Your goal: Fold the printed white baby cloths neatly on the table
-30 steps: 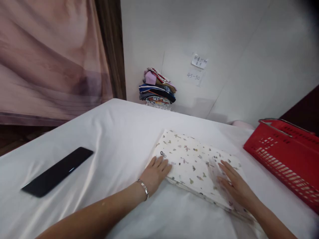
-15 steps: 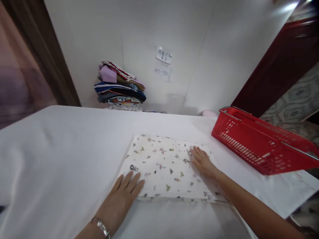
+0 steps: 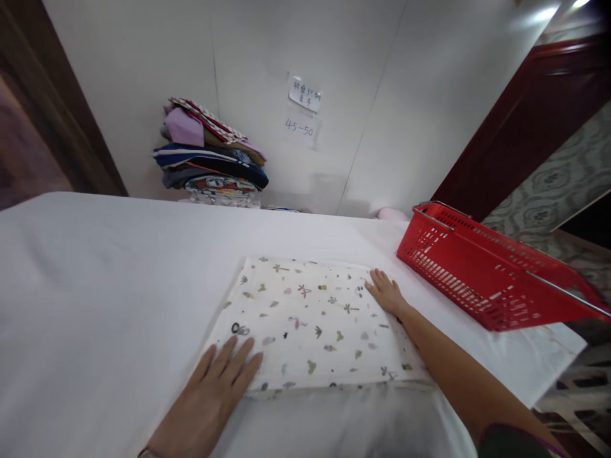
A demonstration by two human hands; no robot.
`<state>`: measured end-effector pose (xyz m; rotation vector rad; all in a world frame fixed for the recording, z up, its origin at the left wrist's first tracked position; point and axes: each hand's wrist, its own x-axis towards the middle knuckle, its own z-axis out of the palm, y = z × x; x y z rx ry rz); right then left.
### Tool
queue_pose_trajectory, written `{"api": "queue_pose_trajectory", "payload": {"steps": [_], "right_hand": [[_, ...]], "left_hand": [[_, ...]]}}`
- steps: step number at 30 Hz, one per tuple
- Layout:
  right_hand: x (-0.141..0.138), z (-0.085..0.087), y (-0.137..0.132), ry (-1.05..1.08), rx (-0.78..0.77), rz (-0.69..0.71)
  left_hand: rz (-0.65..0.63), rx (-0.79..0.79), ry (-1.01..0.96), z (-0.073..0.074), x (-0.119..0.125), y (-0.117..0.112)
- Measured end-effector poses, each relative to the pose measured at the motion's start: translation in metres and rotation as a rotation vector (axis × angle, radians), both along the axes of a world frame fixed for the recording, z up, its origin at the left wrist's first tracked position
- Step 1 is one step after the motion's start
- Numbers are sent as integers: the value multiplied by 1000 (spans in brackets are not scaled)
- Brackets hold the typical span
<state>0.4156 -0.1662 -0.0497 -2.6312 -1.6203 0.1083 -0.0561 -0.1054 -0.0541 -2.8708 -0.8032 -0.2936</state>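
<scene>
A folded white cloth [image 3: 310,324] printed with small coloured shapes lies flat on the white table [image 3: 105,280]. My left hand [image 3: 214,388] rests flat with fingers stretched out on the cloth's near left corner. My right hand [image 3: 386,292] lies on the cloth's far right edge, fingers extended and together. Neither hand grips anything.
A red plastic basket [image 3: 477,273] with a metal handle sits on the table to the right, close to my right hand. A stack of folded clothes [image 3: 210,156] stands at the back against the white wall, under two paper notes [image 3: 303,95]. The table's right edge drops off near the basket.
My view swung right, so the black object at the left has left the picture. My right hand slid across the cloth to its far right edge. My left hand stays on the near left corner.
</scene>
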Motion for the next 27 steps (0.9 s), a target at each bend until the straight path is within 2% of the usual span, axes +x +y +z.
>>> {"api": "queue_pose_trajectory", "payload": {"steps": [4,7,9,11,14,17,20,22,24,27], "right_hand": [[13,-6,2,-20,-57,-42],[-1,6,9,-65,-55,-16],[-27,21,19,-79,-28,63],[-64,35,35,-63,-8,202],[-118,43,65,-18,12,446],[-143,31,92,32,-15,579],[-141,12,107,44,-69,563],[-138,9,111,45,-80,549],[-144,19,112,47,-75,537],[-177,47,117,50,-40,579]], "left_hand": [[-10,-44,42,1,3,-1],[0,-58,65,3,5,-3],[10,-77,93,5,5,-5],[5,-98,116,7,6,-6],[13,-110,131,8,7,-7],[30,-119,137,9,9,-9],[43,-147,129,12,12,-12],[44,-162,111,14,13,-14],[30,-163,80,15,15,-15],[18,-153,51,17,16,-16]]}}
